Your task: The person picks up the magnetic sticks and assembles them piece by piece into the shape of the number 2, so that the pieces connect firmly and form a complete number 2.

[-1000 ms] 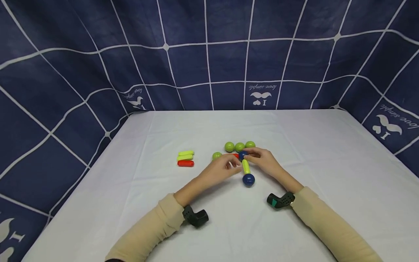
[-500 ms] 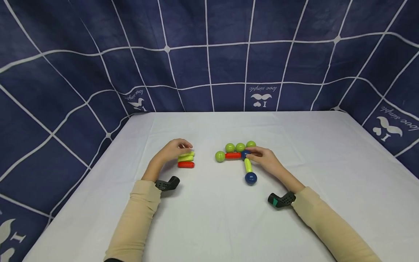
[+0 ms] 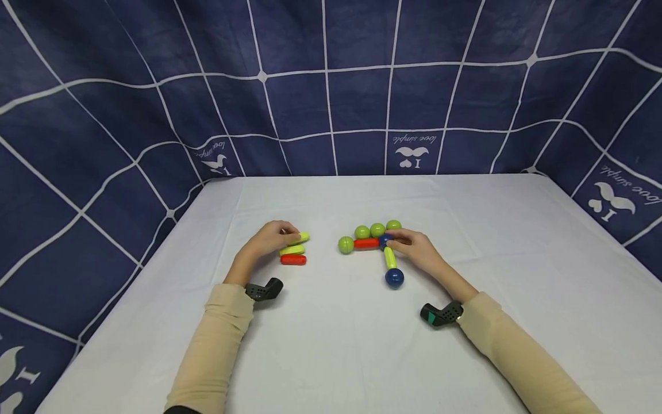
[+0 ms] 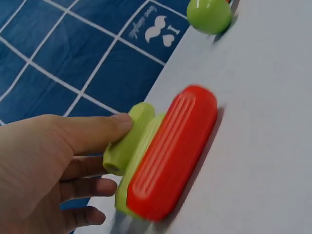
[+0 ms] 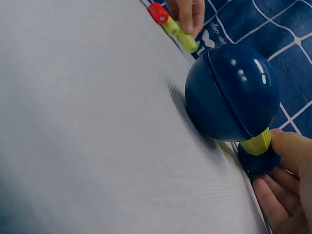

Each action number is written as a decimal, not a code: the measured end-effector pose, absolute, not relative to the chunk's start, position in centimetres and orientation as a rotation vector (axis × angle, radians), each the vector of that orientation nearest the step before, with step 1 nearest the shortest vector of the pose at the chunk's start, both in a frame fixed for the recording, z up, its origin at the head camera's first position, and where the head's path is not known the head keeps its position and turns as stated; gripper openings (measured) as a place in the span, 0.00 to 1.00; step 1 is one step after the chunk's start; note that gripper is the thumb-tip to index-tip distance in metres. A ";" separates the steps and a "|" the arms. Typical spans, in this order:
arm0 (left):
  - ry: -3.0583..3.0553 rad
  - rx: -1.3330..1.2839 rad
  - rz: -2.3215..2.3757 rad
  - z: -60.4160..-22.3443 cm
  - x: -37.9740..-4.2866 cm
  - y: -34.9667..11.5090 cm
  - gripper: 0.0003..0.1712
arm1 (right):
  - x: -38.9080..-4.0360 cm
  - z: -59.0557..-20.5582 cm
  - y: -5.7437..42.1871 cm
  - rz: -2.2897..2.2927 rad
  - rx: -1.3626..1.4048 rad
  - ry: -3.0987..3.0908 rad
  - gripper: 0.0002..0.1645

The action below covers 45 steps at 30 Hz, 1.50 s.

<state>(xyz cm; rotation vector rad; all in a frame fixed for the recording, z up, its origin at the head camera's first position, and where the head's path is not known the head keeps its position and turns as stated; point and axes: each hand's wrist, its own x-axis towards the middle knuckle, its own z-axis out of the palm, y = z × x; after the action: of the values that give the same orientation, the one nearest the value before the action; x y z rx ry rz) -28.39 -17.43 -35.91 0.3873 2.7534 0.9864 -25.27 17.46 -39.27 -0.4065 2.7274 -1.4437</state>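
Pinching a ridged, plastic-looking yellow-green rod thumb-to-fingers, away from its matching neighbour rod, probably for clearance: left hand | right hand: thumb and fingers clamped on the glossy dark-blue corner ball, presumably steadying the adjoining red cylindrical rod

Your left hand is well left of the near blue ball and farther out, pinching between thumb and fingers. Your right hand grips just beyond that ball, slightly right. Your left forearm and right forearm slant inward from either side of it.
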 end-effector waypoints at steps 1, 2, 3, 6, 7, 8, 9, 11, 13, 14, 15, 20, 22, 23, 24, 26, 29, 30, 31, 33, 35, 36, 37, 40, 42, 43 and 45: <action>2.761 0.390 0.998 -35.8 -28.4 -17.1 0.18 | -25.2 -39.3 17.4 -1.441 -0.406 2.733 0.28; 2.765 0.394 1.014 -35.7 -28.3 -16.7 0.17 | -25.2 -39.3 17.4 -1.445 -0.403 2.735 0.28; 2.768 0.403 1.022 -35.5 -28.2 -16.1 0.17 | -25.1 -39.3 17.4 -1.444 -0.399 2.741 0.28; 2.737 0.484 1.061 -35.2 -27.6 -14.2 0.15 | -24.8 -39.4 17.5 -1.440 -0.384 2.758 0.28; 2.720 0.531 1.070 -35.1 -27.2 -13.5 0.15 | -24.7 -39.4 17.5 -1.441 -0.377 2.763 0.28; 2.695 0.575 1.077 -35.1 -26.8 -12.9 0.14 | -24.6 -39.4 17.5 -1.444 -0.372 2.765 0.28; 2.667 0.625 1.078 -35.1 -26.4 -12.2 0.14 | -24.4 -39.4 17.5 -1.446 -0.371 2.766 0.28; 2.612 0.720 1.073 -35.0 -25.5 -11.1 0.13 | -24.3 -39.4 17.5 -1.450 -0.373 2.767 0.28; 2.564 0.787 1.053 -35.1 -24.6 -10.0 0.12 | -24.2 -39.4 17.4 -1.451 -0.377 2.771 0.28; 2.545 0.814 1.042 -35.1 -24.2 -9.5 0.12 | -24.2 -39.4 17.3 -1.449 -0.380 2.774 0.28; 2.531 0.841 1.030 -35.1 -23.9 -9.0 0.11 | -24.3 -39.4 17.3 -1.444 -0.383 2.778 0.28; 2.509 0.969 0.976 -35.7 -22.6 -7.0 0.10 | -24.4 -39.5 17.3 -1.428 -0.378 2.786 0.28; 2.515 1.012 0.967 -35.9 -22.3 -6.5 0.10 | -24.4 -39.5 17.3 -1.428 -0.382 2.782 0.28; 2.520 1.030 0.966 -36.1 -22.1 -6.3 0.09 | -24.4 -39.5 17.3 -1.428 -0.385 2.781 0.28; 2.520 1.040 0.969 -36.2 -22.0 -6.1 0.09 | -24.4 -39.5 17.3 -1.432 -0.386 2.779 0.28; 2.522 1.055 0.979 -36.4 -21.8 -5.9 0.09 | -24.4 -39.5 17.3 -1.442 -0.383 2.771 0.28; 2.524 1.069 0.996 -36.5 -21.7 -5.8 0.09 | -24.4 -39.5 17.2 -1.447 -0.388 2.763 0.28; 2.526 1.073 0.999 -36.5 -21.6 -5.7 0.09 | -24.4 -39.4 17.2 -1.448 -0.388 2.762 0.28; 2.529 1.072 1.004 -36.5 -21.6 -5.7 0.09 | -24.4 -39.4 17.2 -1.445 -0.392 2.762 0.28; 2.537 1.070 1.006 -36.5 -21.5 -5.7 0.09 | -24.4 -39.4 17.2 -1.442 -0.399 2.764 0.28; 2.542 1.070 1.008 -36.5 -21.4 -5.7 0.10 | -24.4 -39.3 17.1 -1.438 -0.404 2.768 0.28; 2.546 1.069 1.009 -36.5 -21.3 -5.7 0.10 | -24.4 -39.3 17.1 -1.438 -0.406 2.769 0.27; 2.547 1.066 1.011 -36.5 -21.3 -5.7 0.10 | -24.4 -39.3 17.1 -1.436 -0.408 2.771 0.27; 2.550 1.063 1.005 -36.5 -21.2 -5.5 0.10 | -24.4 -39.2 17.1 -1.432 -0.413 2.773 0.27; 2.553 1.055 1.001 -36.6 -21.1 -5.4 0.11 | -24.3 -39.3 17.1 -1.433 -0.415 2.770 0.27; 2.556 1.053 0.996 -36.7 -21.0 -5.3 0.11 | -24.3 -39.3 17.1 -1.432 -0.416 2.769 0.27; 2.561 1.045 0.995 -36.8 -20.9 -5.2 0.11 | -24.3 -39.4 17.2 -1.436 -0.418 2.766 0.27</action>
<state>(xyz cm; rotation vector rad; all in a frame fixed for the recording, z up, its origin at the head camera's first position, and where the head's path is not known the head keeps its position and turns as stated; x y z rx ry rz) -20.90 -5.19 -36.79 1.0454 2.5609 0.9946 -24.26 17.17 -39.37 -0.4177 2.7664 -1.4365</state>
